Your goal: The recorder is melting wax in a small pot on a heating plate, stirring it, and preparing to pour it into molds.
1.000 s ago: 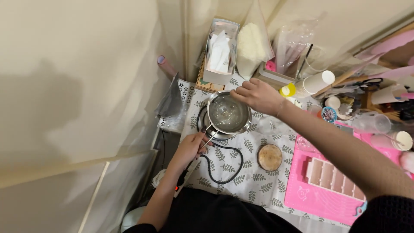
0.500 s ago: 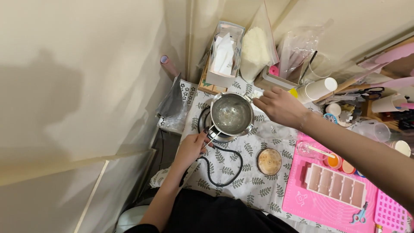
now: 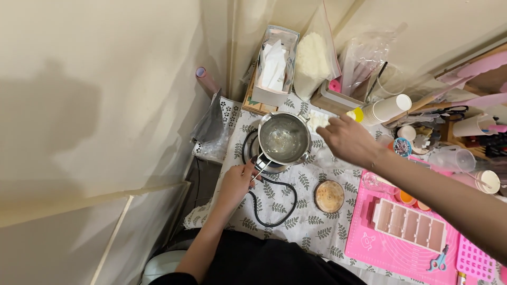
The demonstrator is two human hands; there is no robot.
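The pot (image 3: 284, 138) sits on the burner (image 3: 252, 153), with the coaster (image 3: 329, 196) and mould tray (image 3: 409, 226) to its right.

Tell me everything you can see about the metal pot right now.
The pot is small, round and of shiny metal, like steel, with a thin wire-like handle reaching toward the person. It stands upright on a dark round heater with a black cord, on the leaf-print cloth. Inside is a pale, glistening, half-clear mass; whether it is fully liquid I cannot tell. The left hand grips the handle's end. The right hand hovers beside the rim, apparently not touching it.
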